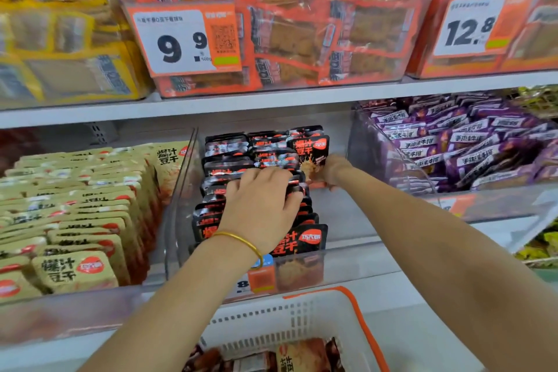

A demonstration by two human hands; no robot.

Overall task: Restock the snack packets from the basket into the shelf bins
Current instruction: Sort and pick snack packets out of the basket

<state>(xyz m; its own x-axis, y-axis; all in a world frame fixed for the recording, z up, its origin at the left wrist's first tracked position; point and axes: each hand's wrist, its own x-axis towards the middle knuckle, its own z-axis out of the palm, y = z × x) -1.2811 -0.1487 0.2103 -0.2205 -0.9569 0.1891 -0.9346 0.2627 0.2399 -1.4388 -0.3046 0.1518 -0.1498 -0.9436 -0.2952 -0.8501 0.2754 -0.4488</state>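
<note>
– Shop shelving (271, 104) fills the view, tier on tier of clear bins. Which parts are at work?

– First, the right grip (329, 174). It is clenched on the lower edge of one black packet (312, 151), held upright at the back right of the middle bin (183, 184), just beside the standing rows (229, 160). Next, the left grip (259, 199). It lies palm down on the row tops, fingers spread and lightly bent, pressing but closed round nothing.

– Where is the stock yet to go in?

– It is in the basket (359, 320), white with an orange rim, just below the bin front. A few basket packets (302, 353) show, partly cut off by the frame edge.

– What could go wrong from here?

– Judging by the pose, the rows lean one on another and only the left grip steadies them. Lifted too soon, they may slump into the bare strip along the bin's right side. The held packet is pinched low, so its top may buckle against its neighbours and settle crooked instead of upright.

– Are there any hazards further out?

– Beige packets (90, 205) fill the bin to the left and purple packets (468, 142) the bin to the right. A packet slipping over either wall would land among the wrong product. The basket seems to hold a pale-fronted packet among dark ones, so mis-sorting is a further risk.
</note>
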